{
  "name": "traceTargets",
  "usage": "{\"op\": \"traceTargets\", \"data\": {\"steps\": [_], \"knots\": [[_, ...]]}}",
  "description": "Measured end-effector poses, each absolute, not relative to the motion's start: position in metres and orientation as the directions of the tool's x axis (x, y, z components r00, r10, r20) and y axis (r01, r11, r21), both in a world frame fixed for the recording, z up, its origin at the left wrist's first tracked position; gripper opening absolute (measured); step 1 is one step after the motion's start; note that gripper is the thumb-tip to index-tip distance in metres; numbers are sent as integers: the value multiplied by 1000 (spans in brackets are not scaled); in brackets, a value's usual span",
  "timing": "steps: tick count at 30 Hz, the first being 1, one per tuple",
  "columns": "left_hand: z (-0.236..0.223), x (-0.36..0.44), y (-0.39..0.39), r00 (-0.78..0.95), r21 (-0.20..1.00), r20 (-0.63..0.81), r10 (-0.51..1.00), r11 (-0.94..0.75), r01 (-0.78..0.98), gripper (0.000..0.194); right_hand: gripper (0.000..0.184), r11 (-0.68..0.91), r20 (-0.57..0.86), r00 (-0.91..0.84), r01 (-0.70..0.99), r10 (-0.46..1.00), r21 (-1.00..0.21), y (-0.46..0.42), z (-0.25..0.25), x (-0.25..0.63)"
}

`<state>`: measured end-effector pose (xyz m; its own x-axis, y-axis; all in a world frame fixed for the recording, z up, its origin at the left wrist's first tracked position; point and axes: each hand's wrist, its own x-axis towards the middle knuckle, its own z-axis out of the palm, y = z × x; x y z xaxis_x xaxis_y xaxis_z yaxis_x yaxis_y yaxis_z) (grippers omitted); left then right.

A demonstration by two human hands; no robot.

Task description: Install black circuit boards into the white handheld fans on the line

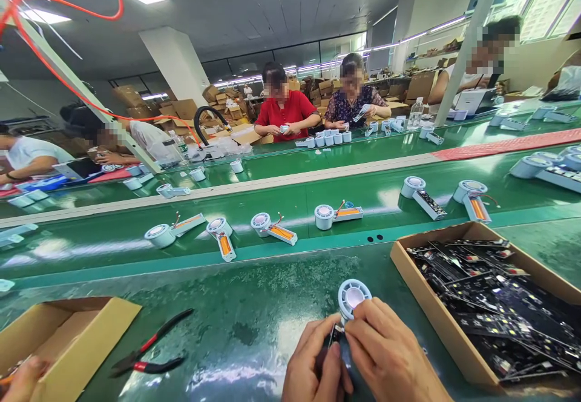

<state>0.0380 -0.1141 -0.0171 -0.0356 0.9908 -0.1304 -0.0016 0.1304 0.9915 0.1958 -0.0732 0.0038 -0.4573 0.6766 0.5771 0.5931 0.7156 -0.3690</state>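
Both my hands meet at the bottom centre over the green bench. My left hand [313, 362] is closed round the dark lower part of a small white fan unit [353, 296], whose round head sticks up above my fingers. My right hand [388, 353] is closed on the same unit from the right, fingertips pinching at its neck. A cardboard box of black circuit boards [488, 305] lies just right of my hands. Red-handled pliers [152, 350] lie on the bench to the left.
An open cardboard box [68, 335] sits at the bottom left, with a fingertip at its corner. Several white fan units with orange parts [272, 227] lie along the green conveyor [290, 208]. Other people work at the far side of the line.
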Motion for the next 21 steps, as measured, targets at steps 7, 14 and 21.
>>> {"op": "traceTargets", "data": {"steps": [7,14,21], "knots": [[-13,38,-111,-55,976,-216,975,214,-33,52,23,642,561,-337,543,757,-541,-73,-1,198],[-15,37,-109,-27,989,-139,990,141,53,42,23,686,573,-387,512,722,-517,-77,4,199],[-19,36,-109,-33,991,-112,993,114,63,44,20,568,407,-409,442,817,-694,-77,1,203]]}}
